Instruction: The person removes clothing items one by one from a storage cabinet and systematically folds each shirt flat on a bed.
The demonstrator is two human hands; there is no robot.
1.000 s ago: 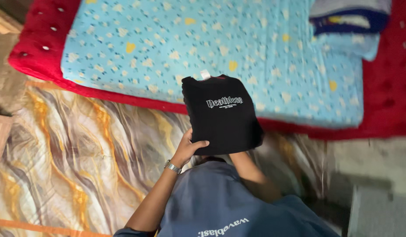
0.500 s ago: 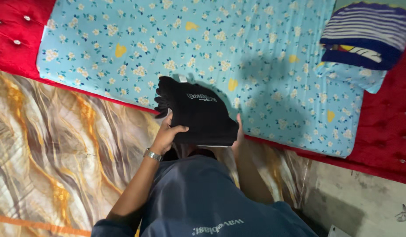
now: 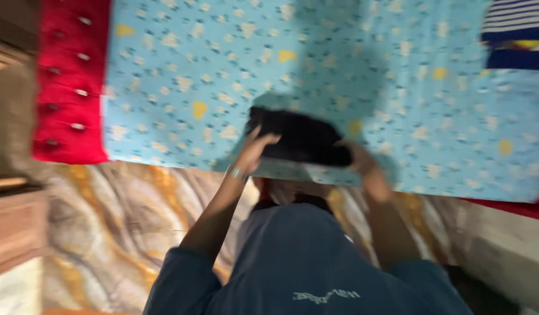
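A folded black garment (image 3: pixel 301 139) is held flat just above the near edge of a bed with a light blue patterned sheet (image 3: pixel 316 64). My left hand (image 3: pixel 255 149) grips its left side; a bracelet sits on that wrist. My right hand (image 3: pixel 360 160) holds its right side. The picture is blurred by motion, so I cannot tell whether the garment touches the sheet. My blue shirt (image 3: pixel 304 268) fills the bottom of the view.
A folded striped garment in navy, white and yellow (image 3: pixel 517 35) lies on the bed at the top right. The bed frame is red and tufted (image 3: pixel 71 81). A marbled grey and orange floor (image 3: pixel 106 227) lies below. A wooden piece of furniture (image 3: pixel 16 227) stands at the left.
The black garment has gone from upright in front of me to lying flat and lower, out over the bed's edge. The view has shifted further over the bed.
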